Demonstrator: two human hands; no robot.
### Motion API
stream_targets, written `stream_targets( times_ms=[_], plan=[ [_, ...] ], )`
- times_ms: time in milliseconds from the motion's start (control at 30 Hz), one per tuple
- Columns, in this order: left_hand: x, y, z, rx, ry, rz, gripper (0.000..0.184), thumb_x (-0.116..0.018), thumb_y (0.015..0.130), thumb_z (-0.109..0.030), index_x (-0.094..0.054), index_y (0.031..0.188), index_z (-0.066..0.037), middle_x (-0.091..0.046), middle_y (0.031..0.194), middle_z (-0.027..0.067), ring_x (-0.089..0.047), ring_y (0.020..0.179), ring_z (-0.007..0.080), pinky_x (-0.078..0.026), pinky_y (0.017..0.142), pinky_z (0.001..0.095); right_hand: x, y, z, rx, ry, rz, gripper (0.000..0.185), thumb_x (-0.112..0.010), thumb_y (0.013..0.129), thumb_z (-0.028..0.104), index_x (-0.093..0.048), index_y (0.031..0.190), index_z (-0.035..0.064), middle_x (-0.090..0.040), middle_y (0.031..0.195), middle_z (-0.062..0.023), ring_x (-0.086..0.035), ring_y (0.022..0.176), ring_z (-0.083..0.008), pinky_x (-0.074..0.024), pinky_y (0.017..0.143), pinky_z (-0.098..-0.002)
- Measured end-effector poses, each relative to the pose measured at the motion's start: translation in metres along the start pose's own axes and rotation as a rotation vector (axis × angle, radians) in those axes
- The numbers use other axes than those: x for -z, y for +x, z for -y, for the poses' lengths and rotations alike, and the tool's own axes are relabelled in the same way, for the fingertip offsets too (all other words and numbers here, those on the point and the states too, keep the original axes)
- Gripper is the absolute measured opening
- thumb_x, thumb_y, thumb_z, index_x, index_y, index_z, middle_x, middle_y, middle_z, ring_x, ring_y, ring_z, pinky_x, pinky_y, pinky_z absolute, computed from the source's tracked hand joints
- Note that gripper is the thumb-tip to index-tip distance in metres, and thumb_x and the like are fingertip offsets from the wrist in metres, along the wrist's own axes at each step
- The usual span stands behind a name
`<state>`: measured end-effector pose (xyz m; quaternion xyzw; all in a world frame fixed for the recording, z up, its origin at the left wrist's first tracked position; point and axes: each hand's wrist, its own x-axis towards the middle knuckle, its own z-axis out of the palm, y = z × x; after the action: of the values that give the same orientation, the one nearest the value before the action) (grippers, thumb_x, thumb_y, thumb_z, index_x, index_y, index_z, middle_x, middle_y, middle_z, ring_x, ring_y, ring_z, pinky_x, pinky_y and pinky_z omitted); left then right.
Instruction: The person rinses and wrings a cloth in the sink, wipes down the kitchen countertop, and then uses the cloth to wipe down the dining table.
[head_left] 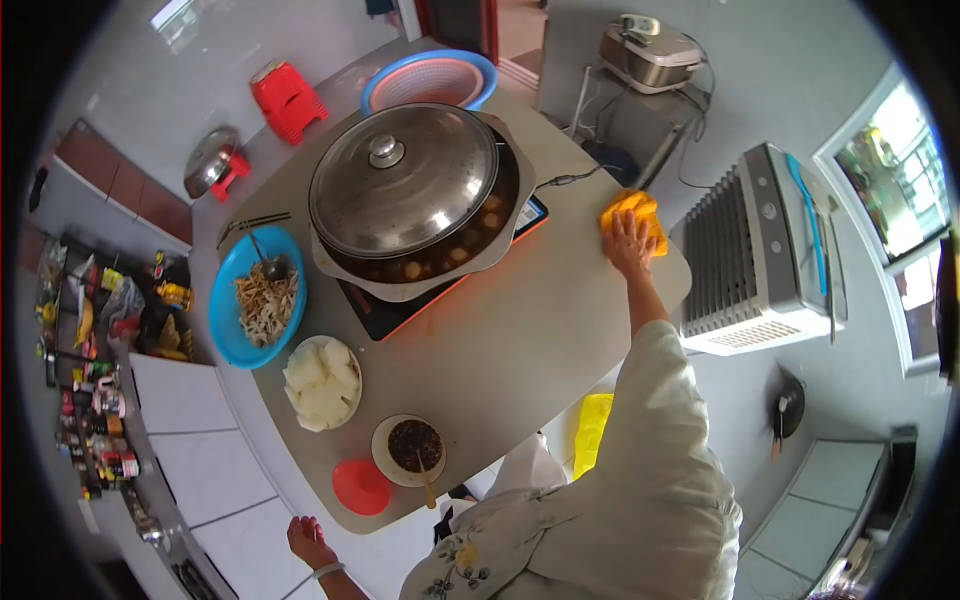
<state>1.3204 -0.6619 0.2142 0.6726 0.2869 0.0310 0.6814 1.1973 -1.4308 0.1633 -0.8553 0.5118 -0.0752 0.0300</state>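
My right hand (629, 247) presses down on a bunched orange cloth (648, 215) at the right edge of the table (520, 345), fingers spread over it. Off the table's near left corner, my left hand (312, 545) hangs with loosely bent fingers and nothing visible in it. Nearest to it are a red bowl or lid (361, 487) and a white bowl of dark sauce (414, 446) with a spoon. Further back, a large pot (400, 292) of dark broth with round pieces sits on a cooktop (378, 318), partly covered by a metal lid (400, 190).
A plate of white slices (322, 384) and a blue basin (232, 340) with shredded food and a ladle line the left side. Nested basins (484, 72) stand behind the pot. A power cord (568, 179) crosses the back right, and an air cooler (745, 250) stands right of the table.
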Motion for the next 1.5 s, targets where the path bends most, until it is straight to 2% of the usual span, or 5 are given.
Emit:
stream_targets(
  times_ms=[267, 533, 933, 1167, 1500],
  plan=[
    [-0.033, -0.059, 0.005, -0.063, -0.026, 0.054, 0.022, -0.048, 0.083, -0.016, -0.054, 0.101, -0.005, -0.058, 0.082, 0.004, -0.057, 0.073, 0.0144, -0.044, 0.067, 0.025, -0.001, 0.02, 0.0, 0.081, -0.013, 0.034, 0.054, -0.034, 0.089, 0.042, -0.025, 0.139, 0.024, -0.014, 0.148, -0.0057, -0.01, 0.134, -0.038, -0.0113, 0.102, -0.0615],
    [-0.046, -0.062, 0.006, -0.096, -0.084, 0.126, 0.018, -0.048, 0.085, -0.013, -0.053, 0.099, -0.004, -0.059, 0.082, 0.0046, -0.057, 0.074, 0.0143, -0.045, 0.07, 0.026, -0.018, -0.088, 0.01, 0.275, -0.03, -0.097, 0.058, -0.046, 0.086, 0.037, -0.029, 0.138, 0.0199, -0.02, 0.146, -0.0082, -0.019, 0.131, -0.0389, -0.0189, 0.099, -0.0614],
    [-0.046, -0.049, -0.017, -0.234, -0.055, 0.31, 0.015, -0.05, 0.084, -0.012, -0.056, 0.094, -0.003, -0.061, 0.082, 0.0056, -0.058, 0.075, 0.0144, -0.045, 0.07, 0.0252, -0.013, -0.2, 0.174, 0.597, 0.127, 0.022, 0.061, -0.052, 0.081, 0.03, -0.03, 0.137, 0.0167, -0.02, 0.145, -0.0117, -0.015, 0.133, -0.0403, -0.013, 0.102, -0.0605],
    [-0.026, -0.034, -0.011, -0.14, -0.084, 0.343, 0.016, -0.05, 0.084, -0.013, -0.056, 0.094, -0.002, -0.06, 0.083, 0.0055, -0.058, 0.076, 0.0142, -0.045, 0.071, 0.0256, -0.002, -0.261, 0.173, 0.746, 0.063, 0.028, 0.06, -0.052, 0.082, 0.029, -0.03, 0.136, 0.0163, -0.021, 0.144, -0.0125, -0.017, 0.131, -0.0402, -0.0162, 0.102, -0.0588],
    [-0.062, -0.017, -0.017, -0.103, -0.205, 0.532, 0.015, -0.051, 0.085, -0.013, -0.056, 0.092, -0.002, -0.059, 0.085, 0.0072, -0.058, 0.077, 0.0169, -0.047, 0.073, 0.0286, 0.007, -0.303, 0.173, 0.804, 0.073, 0.053, 0.061, -0.056, 0.08, 0.031, -0.033, 0.135, 0.0156, -0.023, 0.143, -0.013, -0.02, 0.13, -0.0406, -0.0177, 0.101, -0.0588]
  ],
)
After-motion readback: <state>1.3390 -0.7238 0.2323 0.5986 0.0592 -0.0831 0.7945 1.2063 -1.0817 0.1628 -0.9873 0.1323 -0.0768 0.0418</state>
